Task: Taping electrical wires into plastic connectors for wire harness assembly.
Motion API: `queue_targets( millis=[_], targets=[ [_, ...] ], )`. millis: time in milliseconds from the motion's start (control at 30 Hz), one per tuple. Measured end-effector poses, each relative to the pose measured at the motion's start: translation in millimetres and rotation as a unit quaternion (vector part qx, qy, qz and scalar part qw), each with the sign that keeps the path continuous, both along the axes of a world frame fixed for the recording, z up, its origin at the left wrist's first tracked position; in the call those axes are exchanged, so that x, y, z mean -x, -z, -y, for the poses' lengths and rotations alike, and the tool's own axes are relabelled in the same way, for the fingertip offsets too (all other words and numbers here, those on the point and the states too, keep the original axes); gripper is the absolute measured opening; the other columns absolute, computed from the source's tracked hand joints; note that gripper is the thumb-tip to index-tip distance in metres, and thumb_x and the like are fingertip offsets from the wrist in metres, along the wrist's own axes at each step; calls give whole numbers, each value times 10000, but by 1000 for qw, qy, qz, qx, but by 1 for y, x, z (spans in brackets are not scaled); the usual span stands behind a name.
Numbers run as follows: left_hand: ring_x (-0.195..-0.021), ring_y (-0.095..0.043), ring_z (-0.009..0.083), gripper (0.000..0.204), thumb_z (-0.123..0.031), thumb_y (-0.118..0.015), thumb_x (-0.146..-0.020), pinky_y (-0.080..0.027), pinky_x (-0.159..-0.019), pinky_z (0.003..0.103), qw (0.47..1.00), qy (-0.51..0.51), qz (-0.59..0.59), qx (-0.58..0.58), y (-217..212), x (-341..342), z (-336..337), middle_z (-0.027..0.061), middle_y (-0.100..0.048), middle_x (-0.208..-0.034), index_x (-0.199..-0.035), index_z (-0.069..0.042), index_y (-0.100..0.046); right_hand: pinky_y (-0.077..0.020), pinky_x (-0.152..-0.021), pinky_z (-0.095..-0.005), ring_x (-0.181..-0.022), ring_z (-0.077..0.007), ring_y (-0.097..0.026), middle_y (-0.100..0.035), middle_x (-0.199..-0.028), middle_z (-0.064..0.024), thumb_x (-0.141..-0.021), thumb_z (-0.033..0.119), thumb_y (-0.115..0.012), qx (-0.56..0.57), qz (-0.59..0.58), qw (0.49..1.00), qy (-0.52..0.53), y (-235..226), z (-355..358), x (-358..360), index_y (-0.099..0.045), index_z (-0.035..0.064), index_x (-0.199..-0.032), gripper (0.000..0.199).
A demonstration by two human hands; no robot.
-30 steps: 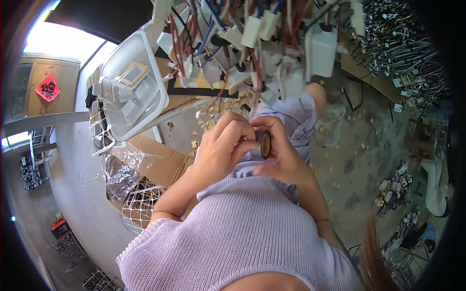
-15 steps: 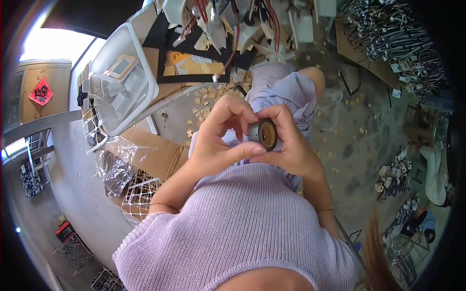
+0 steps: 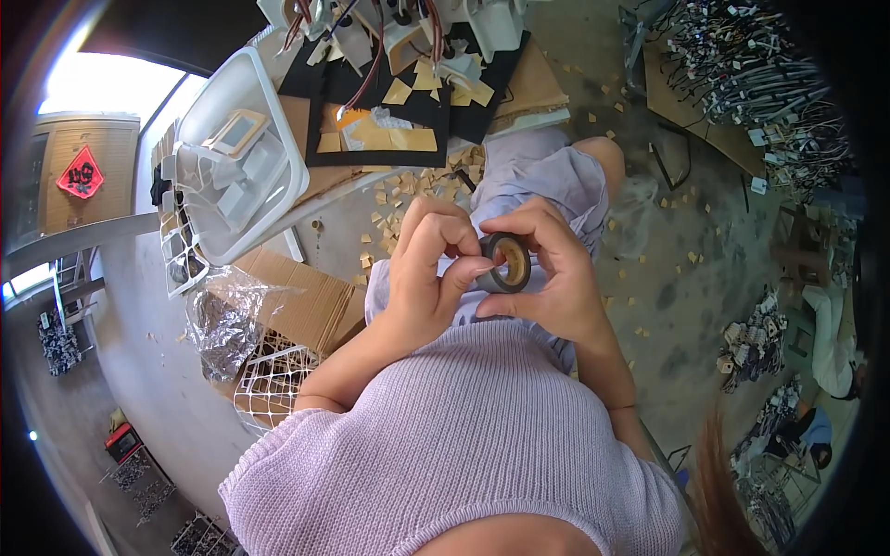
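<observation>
You hold the tape roll [image 3: 506, 264] in your right hand [image 3: 547, 283], fingers closed around it; your left hand [image 3: 425, 278] pinches at its edge, probably searching the tape end to peel next.

Bright daylight, glare upper-left, fisheye-bent edges.

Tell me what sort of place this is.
Probably a small wiring-assembly workshop. Heaps of bundled wire harnesses lie on the concrete floor, white plastic housings with red and black leads crowd the bench, and both hands work a small roll of dark tape.
</observation>
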State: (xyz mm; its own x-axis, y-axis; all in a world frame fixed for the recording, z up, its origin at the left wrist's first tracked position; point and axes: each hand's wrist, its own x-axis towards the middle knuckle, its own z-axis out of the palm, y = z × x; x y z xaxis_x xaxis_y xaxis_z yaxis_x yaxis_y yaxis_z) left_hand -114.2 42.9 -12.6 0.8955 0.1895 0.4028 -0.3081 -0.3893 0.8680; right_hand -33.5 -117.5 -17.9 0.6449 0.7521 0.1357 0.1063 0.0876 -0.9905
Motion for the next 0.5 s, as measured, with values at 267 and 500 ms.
queue_targets(
  millis=[267, 500],
  targets=[
    [-793, -498, 234, 214, -175, -640, -861, -424, -713, 303, 999, 36, -7, -1, 1, 1, 0, 110, -479, -886, -876, -9, -505, -453, -828, -317, -932, -218, -565, -548, -1019, -61, -553, 200, -886, -12, 88, 990, -105, -7, 12, -18, -613, 44, -1065, 601],
    [-977, -484, 227, 252, -254, -521, -930, -389, -899, 337, 976, 98, -79, 177, 23, -12, -3, 115, -480, -1034, -990, -9, -508, -314, -1051, -409, -1301, -324, -367, -347, -1409, -173, -477, 264, -912, 45, 123, 990, 46, 35, 17, -38, -677, 113, -1049, 636]
  ],
)
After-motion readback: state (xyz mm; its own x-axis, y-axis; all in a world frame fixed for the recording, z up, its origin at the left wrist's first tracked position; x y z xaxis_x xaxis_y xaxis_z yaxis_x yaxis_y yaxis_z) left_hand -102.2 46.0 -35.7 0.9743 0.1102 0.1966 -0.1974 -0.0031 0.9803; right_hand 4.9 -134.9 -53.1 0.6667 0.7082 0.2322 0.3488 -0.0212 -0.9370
